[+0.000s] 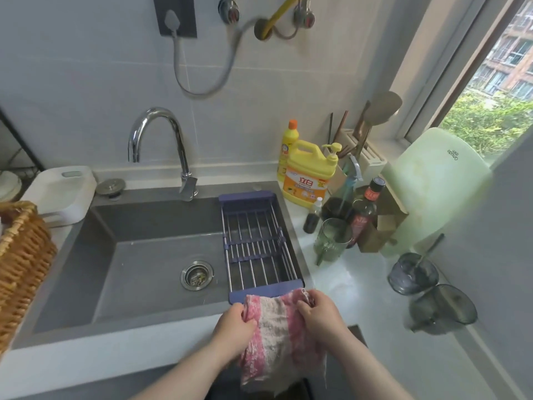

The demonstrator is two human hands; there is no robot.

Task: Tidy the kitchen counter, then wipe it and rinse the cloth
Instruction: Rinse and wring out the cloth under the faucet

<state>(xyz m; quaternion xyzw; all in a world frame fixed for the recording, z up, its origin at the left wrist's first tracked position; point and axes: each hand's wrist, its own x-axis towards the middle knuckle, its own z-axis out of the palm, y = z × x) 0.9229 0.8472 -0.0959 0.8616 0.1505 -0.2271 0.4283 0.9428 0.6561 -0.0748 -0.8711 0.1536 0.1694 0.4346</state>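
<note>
Kitchen counter point(354, 287) edge: left hand point(235, 324), right hand point(320, 311) each grip pink cloth point(278, 336), spread between.

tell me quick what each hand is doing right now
Left hand: grips the left edge of the cloth.
Right hand: grips the cloth's right edge.

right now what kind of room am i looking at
Most likely a home kitchen, seen at the sink corner: a grey sink with a chrome faucet, a yellow dish soap jug beside it, and a utensil holder with spatulas and chopsticks.
</note>
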